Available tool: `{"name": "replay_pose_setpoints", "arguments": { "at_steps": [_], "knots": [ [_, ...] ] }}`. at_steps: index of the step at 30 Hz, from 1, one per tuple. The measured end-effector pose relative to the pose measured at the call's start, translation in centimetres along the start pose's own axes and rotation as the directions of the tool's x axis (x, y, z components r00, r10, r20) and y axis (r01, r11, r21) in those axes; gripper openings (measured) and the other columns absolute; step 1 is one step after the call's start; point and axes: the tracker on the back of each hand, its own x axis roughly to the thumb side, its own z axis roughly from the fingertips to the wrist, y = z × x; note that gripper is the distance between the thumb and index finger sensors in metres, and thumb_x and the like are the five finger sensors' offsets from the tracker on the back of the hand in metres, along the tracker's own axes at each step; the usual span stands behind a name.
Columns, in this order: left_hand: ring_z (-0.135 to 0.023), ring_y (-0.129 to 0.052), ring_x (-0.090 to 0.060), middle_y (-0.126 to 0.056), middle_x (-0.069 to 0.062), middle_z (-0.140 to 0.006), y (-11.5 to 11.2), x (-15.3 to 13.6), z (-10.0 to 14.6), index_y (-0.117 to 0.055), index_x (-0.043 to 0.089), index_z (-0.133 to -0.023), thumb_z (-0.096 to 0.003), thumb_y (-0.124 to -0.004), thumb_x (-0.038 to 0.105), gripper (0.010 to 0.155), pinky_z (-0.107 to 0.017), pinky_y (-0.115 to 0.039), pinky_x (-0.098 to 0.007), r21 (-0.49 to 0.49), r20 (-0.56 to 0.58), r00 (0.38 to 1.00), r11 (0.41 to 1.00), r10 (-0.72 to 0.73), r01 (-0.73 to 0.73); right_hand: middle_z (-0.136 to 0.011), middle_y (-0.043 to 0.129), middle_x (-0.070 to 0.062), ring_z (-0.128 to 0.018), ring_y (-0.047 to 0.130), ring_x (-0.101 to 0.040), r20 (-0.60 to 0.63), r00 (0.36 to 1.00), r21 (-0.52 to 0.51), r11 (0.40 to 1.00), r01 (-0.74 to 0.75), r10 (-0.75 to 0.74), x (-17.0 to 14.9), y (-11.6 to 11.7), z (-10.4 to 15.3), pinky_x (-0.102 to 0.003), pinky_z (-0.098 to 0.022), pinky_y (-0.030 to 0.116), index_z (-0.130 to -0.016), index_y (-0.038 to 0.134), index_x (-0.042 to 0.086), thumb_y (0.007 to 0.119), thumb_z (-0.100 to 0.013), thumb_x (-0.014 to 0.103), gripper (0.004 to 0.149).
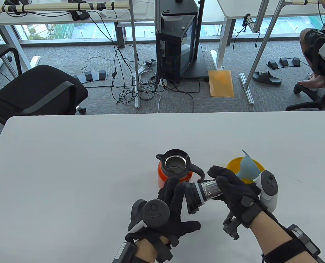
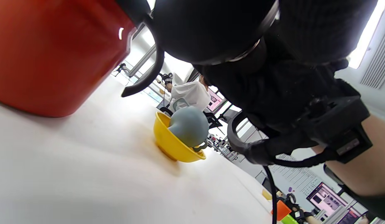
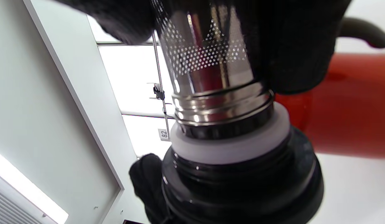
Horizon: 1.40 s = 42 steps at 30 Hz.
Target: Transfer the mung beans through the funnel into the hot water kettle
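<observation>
The orange kettle point(image 1: 173, 171) stands open on the worktop point(image 1: 69, 164). Both hands — left point(image 1: 171, 202), right point(image 1: 233, 189) — grip its strainer lid point(image 1: 203, 193). Beside it, a yellow bowl point(image 1: 233, 164) holds the blue funnel point(image 1: 248, 167).

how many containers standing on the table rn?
2: the orange kettle with black rim, lid off, left of the yellow bowl, which holds the grey-blue funnel. Hands may hide others.
</observation>
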Motion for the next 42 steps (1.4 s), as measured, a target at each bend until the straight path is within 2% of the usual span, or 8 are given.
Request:
{"name": "replay_pose_setpoints", "arguments": {
  "at_steps": [4, 11, 14, 19, 27, 33, 35, 42],
  "knots": [
    [-0.107, -0.007, -0.047, 0.017, -0.001, -0.106, 0.8, -0.3, 0.1, 0.019, 0.05, -0.088, -0.0374, -0.079, 0.074, 0.113, -0.074, -0.033, -0.077, 0.065, 0.058, 0.988, 0.986, 0.147, -0.15, -0.099, 0.034, -0.044, -0.078, 0.071, -0.069, -0.027, 1.0, 0.064, 0.998, 0.017, -0.015, -0.5, 1.8, -0.2, -0.063, -0.048, 0.082, -0.107, 0.043, -0.007, 0.055, -0.056, 0.036, 0.067],
    [-0.103, -0.032, -0.046, -0.004, 0.001, -0.113, 2.2, -1.2, 1.3, -0.007, 0.059, -0.1, -0.0425, -0.081, 0.07, 0.094, -0.07, -0.063, -0.062, 0.141, 0.113, 0.981, 0.975, 0.155, -0.17, -0.099, 0.033, -0.045, -0.079, 0.066, -0.073, -0.041, 0.996, 0.13, 0.989, -0.067, 0.073, -0.9, 3.2, -0.2, -0.068, -0.049, 0.076, -0.107, 0.04, -0.01, 0.055, -0.056, 0.034, 0.069],
    [-0.102, -0.031, -0.046, -0.007, 0.001, -0.113, 2.9, -1.1, 1.6, -0.014, 0.058, -0.103, -0.0428, -0.08, 0.07, 0.09, -0.068, -0.063, -0.061, 0.157, 0.111, 0.985, 0.976, 0.133, -0.149, -0.1, 0.038, -0.043, -0.081, 0.067, -0.068, 0.025, 0.966, 0.114, 0.959, -0.26, 0.259, 0.1, 3.1, -0.1, -0.069, -0.048, 0.073, -0.106, 0.046, -0.009, 0.062, -0.056, 0.033, 0.068],
    [-0.101, -0.03, -0.046, -0.009, 0.0, -0.114, 4.5, -2.0, 2.4, -0.02, 0.056, -0.105, -0.0429, -0.078, 0.071, 0.086, -0.067, -0.061, -0.06, 0.195, 0.067, 0.99, 0.972, 0.121, -0.132, -0.103, 0.036, -0.04, -0.085, 0.058, -0.069, 0.101, 0.762, 0.182, 0.741, -0.646, 0.64, 1.9, 1.9, 0.8, -0.075, -0.051, 0.062, -0.107, 0.05, -0.009, 0.067, -0.055, 0.039, 0.072],
    [-0.101, -0.028, -0.045, -0.008, -0.001, -0.114, 6.3, -2.9, 3.4, -0.021, 0.055, -0.106, -0.0433, -0.075, 0.072, 0.084, -0.066, -0.058, -0.059, 0.246, 0.027, 0.993, 0.962, 0.112, -0.115, -0.107, 0.021, -0.036, -0.091, 0.012, -0.067, 0.055, 0.501, 0.226, 0.478, -0.849, 0.864, 0.0, -0.6, 4.0, -0.082, -0.054, 0.021, -0.111, 0.045, -0.005, 0.068, -0.054, 0.05, 0.082],
    [-0.101, -0.026, -0.045, -0.004, -0.001, -0.113, 7.5, -2.7, 3.8, -0.022, 0.053, -0.107, -0.0438, -0.076, 0.071, 0.084, -0.066, -0.055, -0.059, 0.279, 0.01, 0.995, 0.955, 0.097, -0.095, -0.108, 0.012, -0.032, -0.091, -0.003, -0.06, 0.055, 0.209, 0.256, 0.189, -0.948, 0.976, -4.0, -0.5, 7.2, -0.08, -0.054, 0.009, -0.113, 0.037, -0.003, 0.062, -0.052, 0.061, 0.092],
    [-0.101, -0.025, -0.045, -0.007, -0.002, -0.114, 8.0, -2.5, 3.8, -0.024, 0.053, -0.107, -0.0445, -0.077, 0.071, 0.084, -0.066, -0.054, -0.059, 0.293, -0.001, 0.995, 0.952, 0.096, -0.091, -0.108, 0.011, -0.032, -0.09, -0.005, -0.06, 0.059, 0.155, 0.234, 0.137, -0.962, 0.986, -5.1, -0.4, 8.1, -0.08, -0.053, 0.008, -0.113, 0.037, -0.002, 0.061, -0.052, 0.062, 0.091],
    [-0.099, -0.028, -0.046, -0.014, -0.006, -0.115, 11.0, -1.0, 2.7, -0.03, 0.051, -0.108, -0.0437, -0.081, 0.071, 0.084, -0.065, -0.054, -0.057, 0.271, -0.081, 0.997, 0.962, 0.002, 0.02, -0.108, 0.011, -0.032, -0.089, -0.006, -0.059, 0.059, 0.12, 0.202, 0.105, -0.974, 0.991, -6.6, -0.5, 9.6, -0.079, -0.053, 0.007, -0.112, 0.038, -0.005, 0.063, -0.052, 0.06, 0.092]
  ]
}}
